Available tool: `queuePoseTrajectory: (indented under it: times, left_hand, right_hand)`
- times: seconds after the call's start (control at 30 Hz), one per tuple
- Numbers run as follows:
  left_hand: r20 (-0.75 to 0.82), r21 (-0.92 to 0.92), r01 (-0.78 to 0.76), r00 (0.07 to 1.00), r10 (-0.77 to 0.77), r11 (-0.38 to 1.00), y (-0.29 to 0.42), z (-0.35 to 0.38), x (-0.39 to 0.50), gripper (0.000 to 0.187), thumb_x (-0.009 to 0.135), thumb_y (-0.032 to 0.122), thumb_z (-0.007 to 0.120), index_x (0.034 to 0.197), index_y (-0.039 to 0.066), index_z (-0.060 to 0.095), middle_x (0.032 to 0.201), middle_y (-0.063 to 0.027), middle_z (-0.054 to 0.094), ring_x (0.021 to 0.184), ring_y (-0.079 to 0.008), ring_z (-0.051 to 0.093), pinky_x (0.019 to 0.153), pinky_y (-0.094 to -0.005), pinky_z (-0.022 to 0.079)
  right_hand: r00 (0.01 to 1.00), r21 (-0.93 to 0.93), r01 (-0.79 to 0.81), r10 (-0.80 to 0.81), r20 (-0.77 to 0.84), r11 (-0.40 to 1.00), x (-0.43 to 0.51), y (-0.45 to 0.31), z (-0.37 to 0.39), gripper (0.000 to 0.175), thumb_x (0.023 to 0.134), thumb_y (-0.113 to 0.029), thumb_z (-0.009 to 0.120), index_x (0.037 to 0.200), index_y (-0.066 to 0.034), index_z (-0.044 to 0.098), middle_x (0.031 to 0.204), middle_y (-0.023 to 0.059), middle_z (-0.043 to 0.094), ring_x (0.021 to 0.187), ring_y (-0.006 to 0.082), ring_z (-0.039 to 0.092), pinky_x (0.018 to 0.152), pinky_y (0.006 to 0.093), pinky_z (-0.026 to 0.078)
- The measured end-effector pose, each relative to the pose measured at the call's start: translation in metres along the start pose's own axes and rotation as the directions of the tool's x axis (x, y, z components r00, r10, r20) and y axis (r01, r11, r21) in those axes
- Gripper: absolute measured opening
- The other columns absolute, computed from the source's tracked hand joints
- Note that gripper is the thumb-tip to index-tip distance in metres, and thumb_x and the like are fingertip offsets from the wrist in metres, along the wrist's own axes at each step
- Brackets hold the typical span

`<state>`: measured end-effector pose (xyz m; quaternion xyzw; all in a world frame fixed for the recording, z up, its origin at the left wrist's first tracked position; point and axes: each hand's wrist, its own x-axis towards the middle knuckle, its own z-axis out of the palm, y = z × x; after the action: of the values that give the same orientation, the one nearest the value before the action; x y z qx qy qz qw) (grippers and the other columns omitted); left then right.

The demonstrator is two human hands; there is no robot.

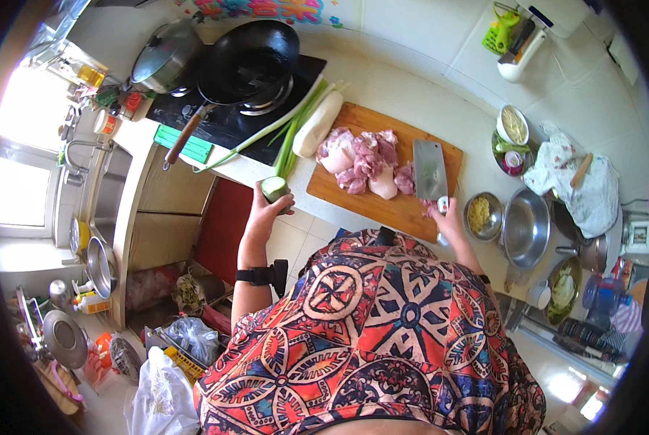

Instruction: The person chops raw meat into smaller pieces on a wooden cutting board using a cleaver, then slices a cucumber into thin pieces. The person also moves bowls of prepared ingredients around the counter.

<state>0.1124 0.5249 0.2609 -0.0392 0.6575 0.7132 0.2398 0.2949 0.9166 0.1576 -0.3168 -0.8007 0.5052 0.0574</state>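
Observation:
My left hand (260, 213) is wrapped around a cut, green-skinned vegetable (274, 188), perhaps a cucumber, its pale green cut face turned upward. It is held over the floor, in front of the counter edge. A Chinese cleaver (430, 166) is in my right hand (449, 222), gripped by its handle. The broad blade lies over the right part of a wooden cutting board (335, 182). Left of the blade, pieces of raw meat (365, 157) are heaped on the board. Beside the board's left edge lie a peeled white radish (318, 122) and green onions (289, 144).
A black wok (248, 60) and a lidded pot (167, 57) stand on the gas stove (167, 111); the wok's handle juts past the counter edge. To the right are a steel basin (525, 228), a bowl of yellow minced food (479, 215) and a cloth (591, 190). The sink (109, 187) is at left.

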Motion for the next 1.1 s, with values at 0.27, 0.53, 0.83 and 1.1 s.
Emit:
queuePoseTrajectory:
  times: [0.27,0.53,0.83,1.1]
  left_hand:
    - [0.004,0.127,0.049,0.999,-0.050,0.991,-0.006,-0.008,-0.004,0.051,0.078,0.004,0.073,0.118,0.005,0.041,0.098,-0.0089,0.058,0.084,-0.0182,0.061,0.065,-0.0291,0.055]
    - [0.078,0.118,0.069,0.994,-0.079,0.991,-0.017,0.000,0.004,0.055,0.077,0.000,0.072,0.124,0.003,0.043,0.099,-0.0088,0.057,0.084,-0.0171,0.060,0.068,-0.0284,0.056]
    - [-0.012,0.719,-0.031,0.998,0.058,0.695,-0.058,-0.001,0.056,0.074,0.061,0.015,0.083,0.123,-0.003,0.047,0.110,-0.0194,0.051,0.091,-0.0275,0.060,0.055,-0.0304,0.059]
    - [-0.311,0.850,0.156,0.919,0.241,0.503,-0.071,0.019,0.095,0.074,0.064,0.026,0.082,0.121,-0.001,0.043,0.117,-0.0261,0.052,0.107,-0.0413,0.055,0.091,-0.0482,0.047]
  right_hand:
    - [0.817,0.651,-0.547,0.164,0.554,0.526,-0.019,-0.060,-0.052,0.031,0.091,-0.012,0.047,0.119,0.0011,0.048,0.069,-0.0019,0.043,0.048,0.0059,0.040,0.041,0.0197,0.032]
    - [0.769,0.758,-0.602,-0.073,0.635,0.252,-0.061,-0.101,-0.075,0.046,0.094,-0.017,0.044,0.133,0.0069,0.038,0.071,-0.0030,0.040,0.049,0.0025,0.035,0.042,0.0175,0.031]
    - [0.860,0.794,-0.459,-0.024,0.509,0.399,-0.075,-0.096,-0.063,0.048,0.093,-0.018,0.045,0.135,0.0044,0.039,0.070,-0.0034,0.040,0.051,0.0031,0.037,0.043,0.0172,0.031]
    - [0.920,0.814,-0.388,0.129,0.371,0.432,-0.087,-0.088,-0.057,0.042,0.092,-0.012,0.048,0.130,0.0049,0.045,0.068,-0.0009,0.044,0.048,0.0058,0.038,0.044,0.0202,0.033]
